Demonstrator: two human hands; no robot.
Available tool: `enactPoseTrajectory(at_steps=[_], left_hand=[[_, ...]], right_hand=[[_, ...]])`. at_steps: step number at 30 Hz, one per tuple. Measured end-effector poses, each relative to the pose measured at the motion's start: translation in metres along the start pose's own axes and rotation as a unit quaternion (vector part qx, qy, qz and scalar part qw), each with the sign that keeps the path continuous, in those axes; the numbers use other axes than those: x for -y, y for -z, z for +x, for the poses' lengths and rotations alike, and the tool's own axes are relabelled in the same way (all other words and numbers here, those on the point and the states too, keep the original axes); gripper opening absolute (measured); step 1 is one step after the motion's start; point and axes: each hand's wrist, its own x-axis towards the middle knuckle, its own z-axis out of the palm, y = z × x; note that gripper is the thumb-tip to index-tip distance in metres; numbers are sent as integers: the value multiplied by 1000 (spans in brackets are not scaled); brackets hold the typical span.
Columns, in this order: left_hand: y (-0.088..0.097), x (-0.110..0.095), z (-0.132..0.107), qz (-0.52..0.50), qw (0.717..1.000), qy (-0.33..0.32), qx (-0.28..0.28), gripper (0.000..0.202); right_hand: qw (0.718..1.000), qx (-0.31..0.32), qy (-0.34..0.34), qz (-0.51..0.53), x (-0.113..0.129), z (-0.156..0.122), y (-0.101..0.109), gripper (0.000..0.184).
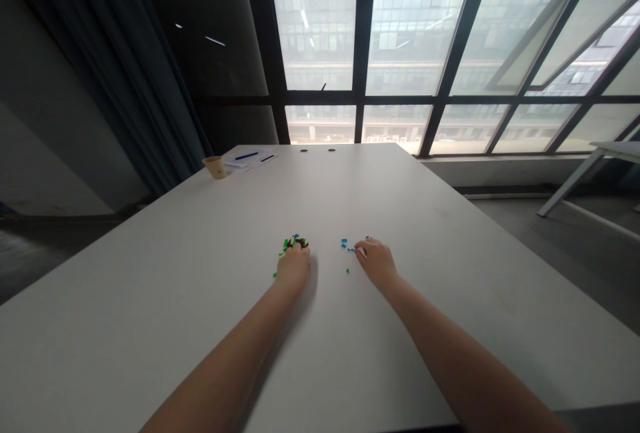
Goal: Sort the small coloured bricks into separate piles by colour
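A small pile of toy building bricks in green, yellow, blue and dark brown lies on the white table. My left hand reaches into its near side, fingers pointing down among the bricks; their tips are hidden. To the right, several small blue bricks lie loosely grouped. My right hand is beside them, thumb and fingertips brought together at a tiny blue brick. One green brick lies apart, nearer to me, between the hands. Another green brick is left of my left wrist.
The long white table stretches toward tall windows. At its far left stand a tan paper cup and papers with a blue pen on them. Two dark round fittings sit near the far edge. Another table is at right.
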Motion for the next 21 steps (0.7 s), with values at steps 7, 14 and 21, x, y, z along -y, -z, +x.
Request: enactPoseTrajectory(at_steps=[7, 14, 21], left_hand=[[0, 0, 4, -45, 999, 9, 19, 22], [0, 2, 6, -15, 1000, -13, 3, 14], [-3, -16, 1, -246, 965, -73, 53, 2]], right_hand=[[999, 32, 15, 13, 0, -7, 1, 22], [999, 11, -6, 33, -3, -6, 3, 28], [997, -15, 8, 77, -8, -8, 10, 24]])
